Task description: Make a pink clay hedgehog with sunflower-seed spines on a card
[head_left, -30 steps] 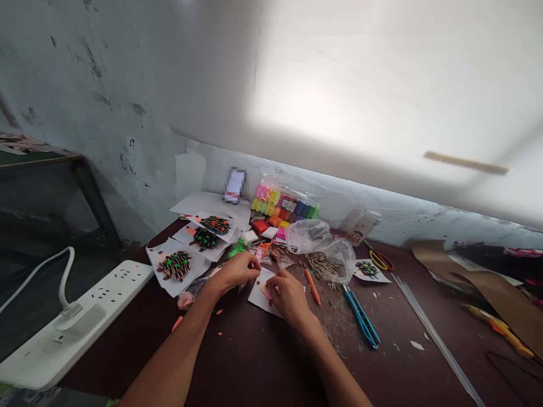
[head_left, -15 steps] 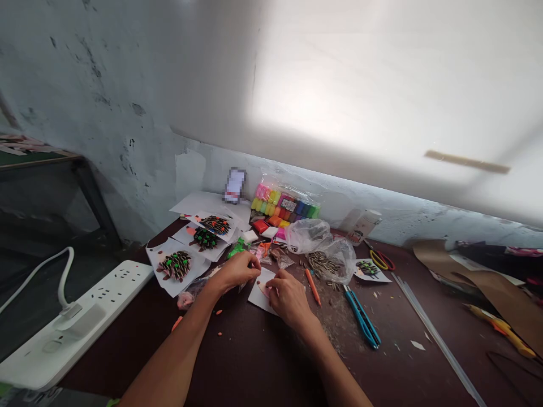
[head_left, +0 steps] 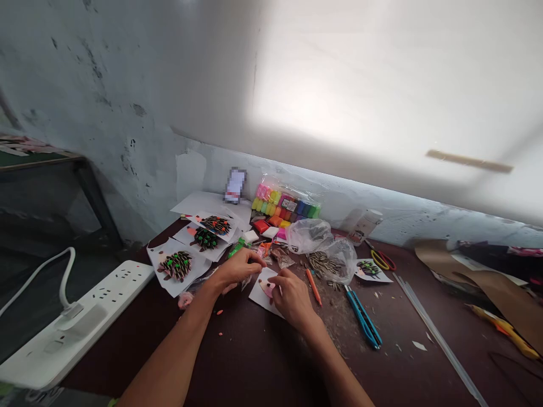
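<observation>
Presently, white card: the small white card [head_left: 257,295] is lying on the brown table [head_left: 244,364], between the two hands and well in from the left edge; a pink shape [head_left: 266,288] with dark dots is showing on it, partly covered by fingers.
Left hand: the left hand [head_left: 241,268] is reaching to the card's far corner, its fingers curving and nearly together; whether they are gripping anything, I cannot tell.
Right hand: the right hand [head_left: 292,297] is bending over the card's right side, thumb and forefinger close together beside the pink shape; whether they are pinching something is hidden.
Seed pictures: three sheets with spiky seed animals [head_left: 176,265] are overlapping near the table's left edge; a smaller seed picture [head_left: 368,270] is lying right of the seed bag.
Seed bag: a clear bag [head_left: 345,265] of striped seeds is lying beyond the right hand.
Tools: an orange stick [head_left: 314,287], a blue tool [head_left: 363,319] and yellow-and-red scissors [head_left: 383,260] are lying to the right.
Far edge: a pack of coloured clay [head_left: 286,203] is leaning there.
Left edge: a white power strip [head_left: 127,280] is running alongside.
</observation>
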Motion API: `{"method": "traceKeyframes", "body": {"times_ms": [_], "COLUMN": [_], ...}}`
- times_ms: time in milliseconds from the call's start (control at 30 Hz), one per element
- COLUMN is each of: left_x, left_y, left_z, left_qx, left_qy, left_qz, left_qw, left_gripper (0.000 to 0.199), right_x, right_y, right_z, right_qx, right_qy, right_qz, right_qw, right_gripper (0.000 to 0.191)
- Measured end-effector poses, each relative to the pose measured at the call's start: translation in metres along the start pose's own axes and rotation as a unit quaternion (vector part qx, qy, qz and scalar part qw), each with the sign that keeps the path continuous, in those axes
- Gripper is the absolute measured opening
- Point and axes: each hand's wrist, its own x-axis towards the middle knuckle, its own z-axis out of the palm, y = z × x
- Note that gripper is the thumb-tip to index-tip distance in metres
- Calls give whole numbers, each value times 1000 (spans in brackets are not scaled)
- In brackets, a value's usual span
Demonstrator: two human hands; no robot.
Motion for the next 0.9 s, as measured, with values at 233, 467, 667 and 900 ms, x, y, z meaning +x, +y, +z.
{"method": "traceKeyframes", "body": {"times_ms": [233,467,667,900], "left_x": [-7,-8,-6,6], "left_y": [12,19,19,8], "left_z": [3,9,12,15], "left_qx": [-53,-91,-123,-55], "left_qy": [-9,-122,-122,53], "left_qz": [9,41,58,75], "left_qw": [999,988,983,994], "left_gripper": [38,36,40,48], "right_x": [4,4,5,7], "right_y": [1,0,0,-6], "right_z": [0,4,2,-8], "right_qx": [232,355,386,545], "right_qy": [127,120,112,22], "right_qz": [3,33,52,121], "right_qw": [964,926,914,830], "right_gripper": [17,22,26,36]}}
